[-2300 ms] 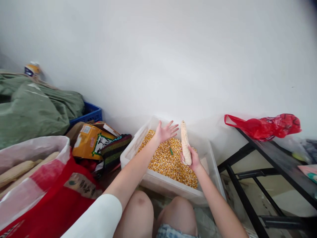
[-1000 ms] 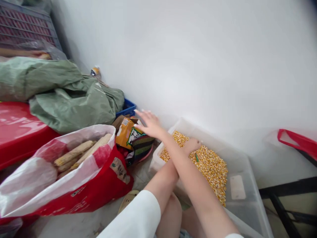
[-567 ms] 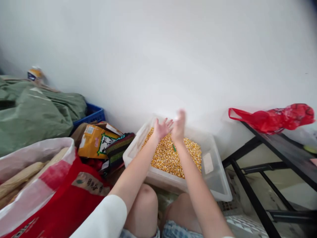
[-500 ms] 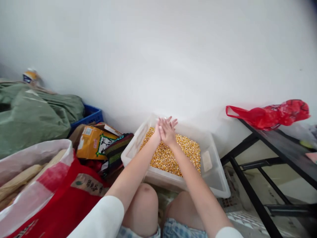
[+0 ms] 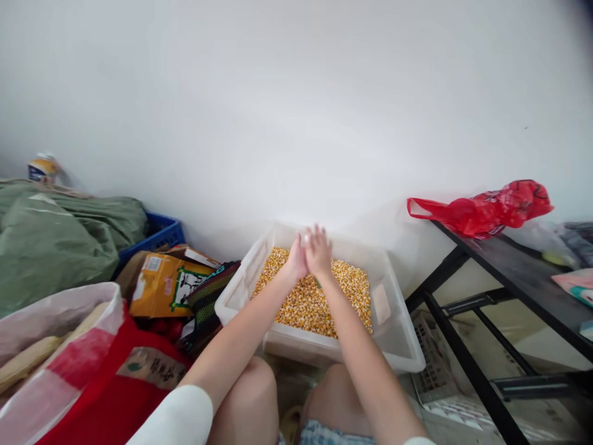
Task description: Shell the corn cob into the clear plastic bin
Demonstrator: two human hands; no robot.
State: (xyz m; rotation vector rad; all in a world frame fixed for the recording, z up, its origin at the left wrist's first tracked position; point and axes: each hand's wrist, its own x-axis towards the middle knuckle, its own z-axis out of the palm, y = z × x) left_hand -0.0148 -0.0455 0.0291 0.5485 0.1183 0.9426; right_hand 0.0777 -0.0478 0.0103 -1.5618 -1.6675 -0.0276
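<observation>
Above the loose corn kernels my two hands meet palm to palm. My left hand is tilted upright, its palm against the right one and its fingers partly hidden. My right hand has its fingers stretched up and slightly apart, a little blurred by motion. Neither hand shows anything held. Beneath them a translucent plastic bin contains the yellow and white kernels, heaped mostly toward its left and middle. A small green bit shows among the kernels beside my right wrist.
At left stand a red and white bag with corn cobs, an orange carton, a blue crate and green cloth. To the right, a red plastic bag lies on a black-framed rack. A white wall rises behind.
My hands have gone from flatly overlapping with fingers pointing right to standing more upright, palms together. The view has shifted slightly, and the bin appears a little lower and further left.
</observation>
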